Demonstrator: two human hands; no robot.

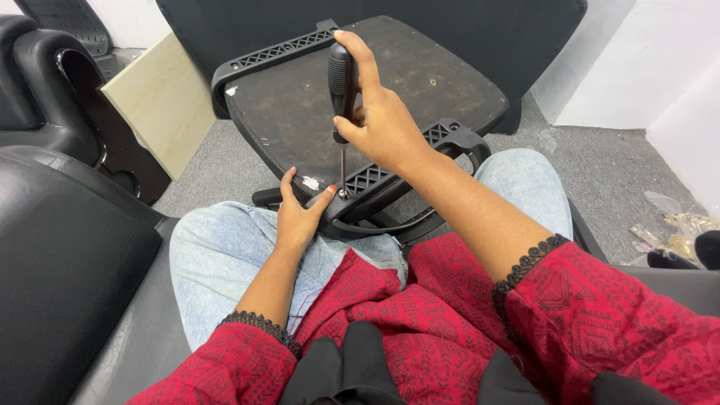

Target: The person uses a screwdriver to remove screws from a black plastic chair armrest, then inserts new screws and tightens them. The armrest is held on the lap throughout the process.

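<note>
An upturned office chair seat (pixel 375 82) rests against my knees, its dark underside facing me, with black plastic armrest brackets (pixel 397 169) along both sides. My right hand (pixel 386 124) grips a black-handled screwdriver (pixel 341 82) held upright, its thin shaft pointing down onto a screw at the near bracket. My left hand (pixel 300 217) rests on the seat's near edge, thumb and fingers pinching next to the screwdriver tip.
A black padded chair (pixel 67 247) fills the left side. A pale wooden board (pixel 161 101) leans at the back left. Small clear plastic bags (pixel 675 229) lie on the grey carpet at right. A white wall (pixel 637 67) stands behind.
</note>
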